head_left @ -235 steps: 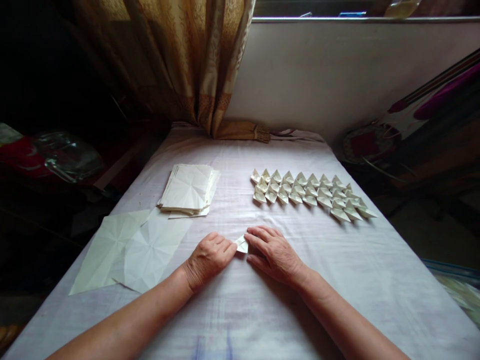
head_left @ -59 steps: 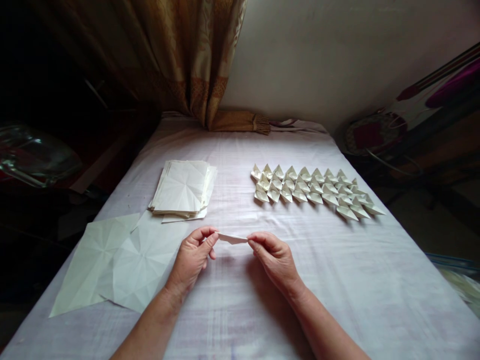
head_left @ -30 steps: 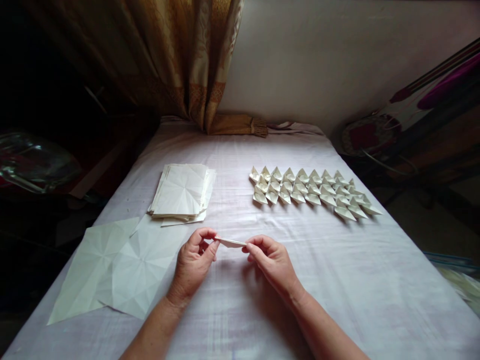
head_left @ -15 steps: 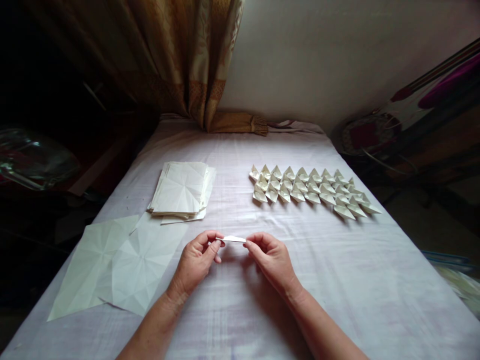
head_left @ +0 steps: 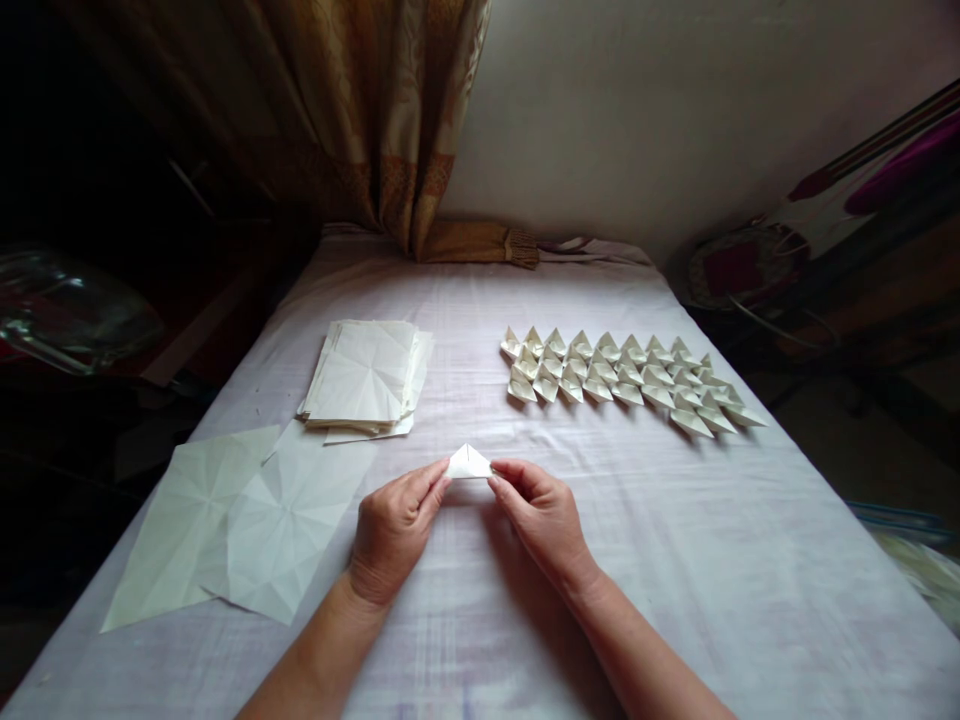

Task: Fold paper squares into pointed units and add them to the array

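A small folded white paper triangle [head_left: 469, 463] is pinched between my two hands, its peak pointing away from me and a short crease or slit line running down from the tip. My left hand [head_left: 397, 520] grips its left corner with thumb and fingers together. At the right corner, my right hand [head_left: 544, 515] holds it the same way. Beyond and to the right stand rows of folded paper boats [head_left: 600, 375], several in each row. To the left lies a stack of creased paper sheets [head_left: 364, 375].
Two loose creased sheets, a cream one [head_left: 176, 535] and a white one [head_left: 277, 535], overlap at the left on the pale bedsheet [head_left: 675, 560]. A gold curtain [head_left: 405, 130] hangs down to the far edge, by the wall [head_left: 600, 110].
The folded paper has tilted up, from nearly edge-on to showing its triangular face. My left fingers have drawn together along its left corner; the right hand is almost unmoved.
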The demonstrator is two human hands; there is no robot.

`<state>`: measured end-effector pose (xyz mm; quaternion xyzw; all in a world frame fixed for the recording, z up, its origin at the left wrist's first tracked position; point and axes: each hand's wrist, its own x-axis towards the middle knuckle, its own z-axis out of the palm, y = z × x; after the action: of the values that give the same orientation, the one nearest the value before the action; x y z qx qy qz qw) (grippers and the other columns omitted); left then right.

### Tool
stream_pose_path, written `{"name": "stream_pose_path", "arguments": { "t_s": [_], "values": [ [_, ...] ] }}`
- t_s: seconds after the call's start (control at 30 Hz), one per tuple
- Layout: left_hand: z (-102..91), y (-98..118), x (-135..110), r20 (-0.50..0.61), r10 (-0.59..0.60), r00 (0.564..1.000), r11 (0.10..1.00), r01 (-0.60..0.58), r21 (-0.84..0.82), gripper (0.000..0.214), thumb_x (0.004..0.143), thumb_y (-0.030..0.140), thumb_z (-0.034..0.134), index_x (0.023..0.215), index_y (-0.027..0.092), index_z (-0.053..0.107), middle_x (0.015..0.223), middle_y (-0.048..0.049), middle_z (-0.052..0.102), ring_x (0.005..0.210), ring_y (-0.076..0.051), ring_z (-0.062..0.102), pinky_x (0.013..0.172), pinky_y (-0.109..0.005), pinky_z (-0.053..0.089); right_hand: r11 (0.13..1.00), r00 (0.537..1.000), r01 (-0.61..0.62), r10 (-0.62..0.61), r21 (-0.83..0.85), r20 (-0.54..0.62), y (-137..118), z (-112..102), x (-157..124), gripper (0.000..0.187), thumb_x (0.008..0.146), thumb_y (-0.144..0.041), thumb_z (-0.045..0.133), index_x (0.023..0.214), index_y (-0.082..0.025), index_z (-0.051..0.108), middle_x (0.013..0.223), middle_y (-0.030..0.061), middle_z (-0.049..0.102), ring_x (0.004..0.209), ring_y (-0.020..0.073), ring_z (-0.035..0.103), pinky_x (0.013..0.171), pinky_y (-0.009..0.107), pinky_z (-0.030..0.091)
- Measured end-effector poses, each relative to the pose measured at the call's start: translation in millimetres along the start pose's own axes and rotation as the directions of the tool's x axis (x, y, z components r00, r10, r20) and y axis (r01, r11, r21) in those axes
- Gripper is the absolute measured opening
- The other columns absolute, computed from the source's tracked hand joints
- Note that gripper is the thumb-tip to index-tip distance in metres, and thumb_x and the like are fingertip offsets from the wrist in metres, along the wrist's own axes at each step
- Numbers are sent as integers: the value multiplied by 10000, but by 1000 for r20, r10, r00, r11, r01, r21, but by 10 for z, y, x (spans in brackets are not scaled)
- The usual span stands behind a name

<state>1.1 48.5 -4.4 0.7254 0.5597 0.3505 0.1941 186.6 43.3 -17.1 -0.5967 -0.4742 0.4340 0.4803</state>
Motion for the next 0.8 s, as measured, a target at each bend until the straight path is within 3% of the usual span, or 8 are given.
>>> {"name": "stream_pose_path", "arguments": {
  "t_s": [0.17,0.53,0.67,0.8],
  "values": [
    [18,-26,-6,-10,108,994,991,-107,84,274,934,297,519,1082,204,730,1027,-69,759,894,-217,731,824,-301,571,1000,1000,12,-12,-8,8,-23,14,-3,194,759,-360,671,860,-204,729,839,50,763,750,211,708,721,327,572],
    [31,-18,-1,27,-54,998,997,52,58,252,897,342,561,1045,238,736,984,-50,768,855,-209,725,797,-288,560,992,998,56,-54,-115,20,-53,39,18,209,825,-379,599,779,-199,695,719,25,725,645,172,657,618,256,506],
    [58,-26,-13,43,-109,993,990,105,92,259,857,310,597,1071,241,726,972,-41,770,696,-178,707,708,-272,555,951,981,191,-194,-244,9,-65,74,7,229,886,-353,542,776,-212,685,691,19,704,610,157,633,602,247,487],
    [47,-10,-9,59,-139,989,982,130,135,279,846,309,597,1083,243,729,961,-50,772,743,-204,719,707,-279,545,824,906,408,-420,-394,60,-47,106,-10,177,897,-278,533,871,-224,699,785,51,731,689,178,667,673,275,507]
  ]
}}
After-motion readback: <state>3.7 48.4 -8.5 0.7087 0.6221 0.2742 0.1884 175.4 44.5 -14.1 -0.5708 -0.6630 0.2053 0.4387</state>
